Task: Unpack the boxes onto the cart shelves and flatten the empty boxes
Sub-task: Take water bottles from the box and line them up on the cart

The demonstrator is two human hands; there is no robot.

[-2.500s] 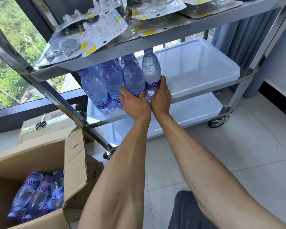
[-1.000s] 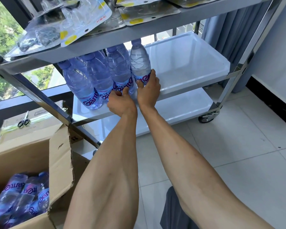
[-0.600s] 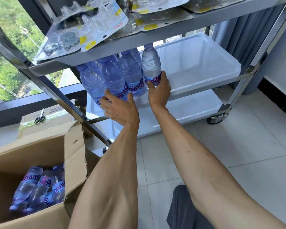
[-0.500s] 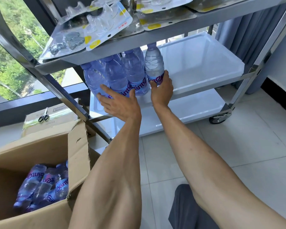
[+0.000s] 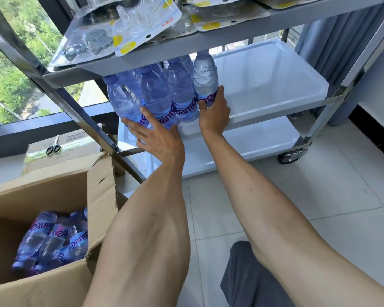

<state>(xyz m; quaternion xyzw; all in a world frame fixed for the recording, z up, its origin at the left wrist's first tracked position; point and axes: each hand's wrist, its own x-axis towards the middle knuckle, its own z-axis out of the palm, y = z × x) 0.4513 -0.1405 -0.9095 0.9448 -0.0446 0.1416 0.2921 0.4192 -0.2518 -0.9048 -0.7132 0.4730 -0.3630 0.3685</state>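
Purple-labelled bottles point(image 5: 164, 96) stood on our cart's middle shelf point(image 5: 275, 85); our left hand point(image 5: 157, 138) lay spread against them, our right hand point(image 5: 214, 113) curled round the end bottle point(image 5: 205, 78). Labels partly read "Gante".

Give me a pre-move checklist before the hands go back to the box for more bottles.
1. Bottles on the middle shelf stand upright: ok, the cluster stands at its left end.
2. Left hand free: ok, fingers spread and straight against the front bottles, gripping nothing.
3. Right hand free: not ok, fingers and thumb wrap the rightmost bottle.
4. Space left on that shelf: ok, its right part is bare.
5. Stock left in the cardboard box: ok, box bottles lie inside and its flap is open.
6. Count of bottles left in the box: cannot tell, blurred and partly hidden.
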